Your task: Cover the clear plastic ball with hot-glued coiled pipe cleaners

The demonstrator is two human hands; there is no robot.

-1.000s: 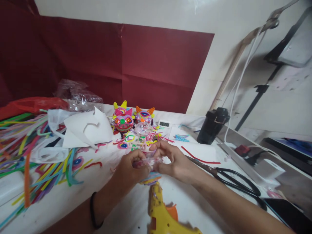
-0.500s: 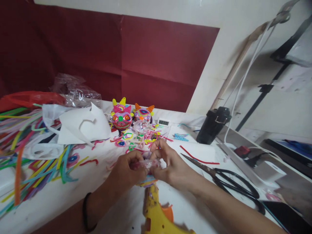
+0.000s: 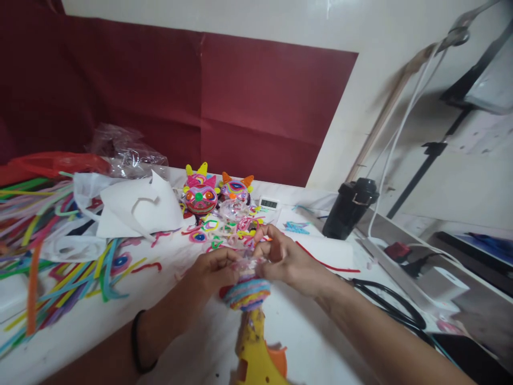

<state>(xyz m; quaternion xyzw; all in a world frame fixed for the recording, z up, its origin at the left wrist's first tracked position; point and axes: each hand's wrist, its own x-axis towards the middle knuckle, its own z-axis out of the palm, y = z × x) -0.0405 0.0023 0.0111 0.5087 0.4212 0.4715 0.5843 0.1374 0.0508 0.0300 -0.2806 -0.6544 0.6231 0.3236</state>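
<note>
Head camera looks down on a white surface whose lower edge and left side run out of the frame, with a dark red sheet on the wall behind it. At the left, a heap of fuzzy pipe cleaners in many colours is cut off by the frame edge. At the lower middle, only the upper part of a yellow glue gun shows. In the centre, the left hand and right hand both pinch a small coiled piece, a rounded, striped disc of wound pipe cleaner topped by something clear and crinkled that is hard to make out; each grip is closed on it. Compared with half a second ago, the coiled piece sits higher and shows more of its striped rim, and the black scissors are now partly hidden behind the right forearm.
</note>
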